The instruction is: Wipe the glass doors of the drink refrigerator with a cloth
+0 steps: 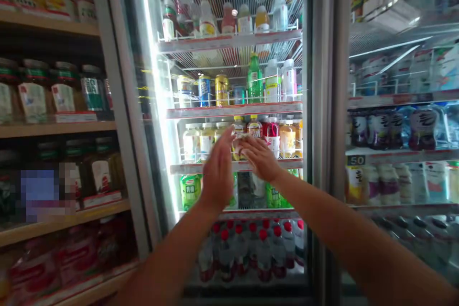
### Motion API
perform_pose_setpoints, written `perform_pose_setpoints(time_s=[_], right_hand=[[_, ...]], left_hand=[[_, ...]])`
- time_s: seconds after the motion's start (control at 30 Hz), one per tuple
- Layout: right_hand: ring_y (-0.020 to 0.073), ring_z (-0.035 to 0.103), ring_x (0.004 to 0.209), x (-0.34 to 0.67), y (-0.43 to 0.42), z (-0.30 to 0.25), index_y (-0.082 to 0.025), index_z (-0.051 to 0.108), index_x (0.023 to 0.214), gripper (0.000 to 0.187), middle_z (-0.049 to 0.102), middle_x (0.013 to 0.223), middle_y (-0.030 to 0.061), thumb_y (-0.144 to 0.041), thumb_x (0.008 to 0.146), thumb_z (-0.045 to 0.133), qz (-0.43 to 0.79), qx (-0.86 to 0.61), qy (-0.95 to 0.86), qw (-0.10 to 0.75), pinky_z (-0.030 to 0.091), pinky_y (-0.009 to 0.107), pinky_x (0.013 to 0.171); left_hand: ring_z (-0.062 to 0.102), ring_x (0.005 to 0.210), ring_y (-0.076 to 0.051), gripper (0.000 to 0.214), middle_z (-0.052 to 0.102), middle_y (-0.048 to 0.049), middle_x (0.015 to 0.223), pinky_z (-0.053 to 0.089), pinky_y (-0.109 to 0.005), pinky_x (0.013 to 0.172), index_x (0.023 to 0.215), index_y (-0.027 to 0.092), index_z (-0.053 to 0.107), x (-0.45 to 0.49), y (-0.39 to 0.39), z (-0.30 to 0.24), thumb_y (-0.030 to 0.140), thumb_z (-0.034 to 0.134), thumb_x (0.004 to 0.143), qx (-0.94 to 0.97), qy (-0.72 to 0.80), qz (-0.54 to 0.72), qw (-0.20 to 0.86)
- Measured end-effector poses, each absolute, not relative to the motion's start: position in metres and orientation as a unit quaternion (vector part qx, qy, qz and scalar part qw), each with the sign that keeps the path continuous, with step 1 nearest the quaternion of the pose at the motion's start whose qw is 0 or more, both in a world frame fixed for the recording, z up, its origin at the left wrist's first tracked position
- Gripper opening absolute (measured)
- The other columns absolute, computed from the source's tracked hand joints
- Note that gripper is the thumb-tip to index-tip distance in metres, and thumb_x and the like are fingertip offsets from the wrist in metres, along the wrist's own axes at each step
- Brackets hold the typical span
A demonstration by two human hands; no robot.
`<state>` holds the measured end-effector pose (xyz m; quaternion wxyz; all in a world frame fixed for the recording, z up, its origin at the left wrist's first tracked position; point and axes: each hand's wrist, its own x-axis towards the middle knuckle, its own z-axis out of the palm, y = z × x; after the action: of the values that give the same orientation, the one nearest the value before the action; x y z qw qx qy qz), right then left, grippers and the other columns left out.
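Note:
Both my arms reach into an open drinks fridge. My left hand is raised with its fingers stretched out flat and holds nothing. My right hand lies palm down with fingers extended, its fingertips at a yellow-capped bottle on the third wire shelf. Whether it touches the bottle I cannot tell. A red bottle and pale juice bottles stand beside it on the same shelf.
Shelves above hold cans, a green bottle and small bottles. Red-capped water bottles fill the bottom. The open glass door stands at left beside wooden shelves of jars. A closed fridge door is at right.

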<state>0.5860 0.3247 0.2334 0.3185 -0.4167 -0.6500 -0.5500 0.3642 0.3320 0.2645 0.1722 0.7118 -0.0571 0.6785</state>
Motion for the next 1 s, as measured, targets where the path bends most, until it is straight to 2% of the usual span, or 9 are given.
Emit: perform_pose_setpoints(time_s=[0.1,0.2,0.33,0.43,0.57,0.67,0.77,0.87,1.0], right_hand=[[0.0226,0.047,0.145,0.570,0.338,0.215,-0.015,0.065,0.132,0.037,0.063,0.143,0.0129,-0.022,0.097,0.052,-0.492,-0.440,-0.692,0.291,0.038,0.045,0.122],[0.0254,0.047,0.145,0.566,0.341,0.213,-0.014,0.064,0.135,0.045,0.062,0.145,0.0137,-0.031,0.093,0.063,-0.460,-0.484,-0.701,0.249,0.034,0.042,0.124],[0.0195,0.032,0.153,0.588,0.312,0.228,-0.016,0.061,0.138,0.044,0.050,0.156,0.0124,-0.029,0.095,0.062,-0.443,-0.473,-0.744,0.164,0.030,0.038,0.126],[0.0191,0.025,0.156,0.612,0.278,0.228,-0.014,0.054,0.145,0.043,0.045,0.160,0.0104,-0.026,0.103,0.048,-0.475,-0.499,-0.702,0.177,0.025,0.040,0.128],[0.0178,0.026,0.155,0.634,0.256,0.212,-0.015,0.046,0.152,0.048,0.040,0.162,0.0069,-0.023,0.106,0.038,-0.516,-0.558,-0.613,0.217,0.018,0.040,0.130],[0.0182,0.018,0.158,0.637,0.260,0.200,-0.016,0.037,0.157,0.052,0.030,0.166,0.0041,-0.026,0.106,0.036,-0.526,-0.578,-0.585,0.216,0.014,0.042,0.131],[0.0194,0.011,0.158,0.633,0.267,0.194,-0.017,0.032,0.160,0.056,0.024,0.168,0.0037,-0.029,0.105,0.037,-0.520,-0.603,-0.567,0.213,0.013,0.046,0.131],[0.0193,0.008,0.159,0.631,0.270,0.192,-0.019,0.031,0.160,0.057,0.024,0.168,0.0027,-0.028,0.104,0.038,-0.515,-0.611,-0.564,0.208,0.010,0.047,0.132],[0.0190,0.003,0.159,0.632,0.269,0.191,-0.014,0.029,0.160,0.057,0.023,0.169,0.0043,-0.027,0.104,0.035,-0.520,-0.614,-0.560,0.200,0.008,0.046,0.132]], left_hand=[[0.043,0.147,-0.022,0.054,0.042,-0.0092,0.161,0.036,-0.044,0.123,0.160,0.028,0.030,0.395,0.339,0.230,0.041,0.030,0.107,0.821,-0.035,0.564,0.081],[0.019,0.157,-0.029,0.059,0.030,-0.0106,0.167,0.018,-0.057,0.128,0.163,0.027,0.021,0.418,0.360,0.202,0.039,0.032,0.106,0.866,-0.033,0.497,-0.047],[0.007,0.158,-0.032,0.066,0.006,-0.0082,0.172,0.023,-0.060,0.126,0.164,0.033,0.011,0.429,0.394,0.190,0.032,0.039,0.104,0.859,-0.013,0.504,-0.083],[0.002,0.158,-0.035,0.072,0.013,-0.0068,0.171,0.020,-0.065,0.125,0.164,0.036,0.009,0.434,0.404,0.191,0.030,0.044,0.101,0.864,-0.015,0.485,-0.135],[0.002,0.157,-0.042,0.069,0.018,-0.0070,0.170,0.022,-0.073,0.121,0.161,0.038,0.026,0.444,0.394,0.191,0.030,0.053,0.097,0.842,0.017,0.508,-0.181],[0.014,0.155,-0.047,0.064,0.015,-0.0104,0.171,0.026,-0.075,0.117,0.155,0.033,0.040,0.458,0.381,0.196,0.033,0.059,0.094,0.812,0.059,0.560,-0.158],[0.019,0.153,-0.047,0.064,0.018,-0.0106,0.170,0.025,-0.076,0.115,0.156,0.030,0.037,0.476,0.372,0.200,0.029,0.054,0.095,0.782,0.087,0.607,-0.111],[0.015,0.155,-0.045,0.064,0.019,-0.0084,0.170,0.020,-0.072,0.119,0.158,0.028,0.036,0.491,0.368,0.196,0.025,0.048,0.095,0.789,0.073,0.597,-0.128],[0.021,0.156,-0.033,0.069,0.031,-0.0085,0.165,0.016,-0.057,0.127,0.162,0.023,0.027,0.494,0.380,0.192,0.029,0.050,0.097,0.827,0.011,0.536,-0.171]])
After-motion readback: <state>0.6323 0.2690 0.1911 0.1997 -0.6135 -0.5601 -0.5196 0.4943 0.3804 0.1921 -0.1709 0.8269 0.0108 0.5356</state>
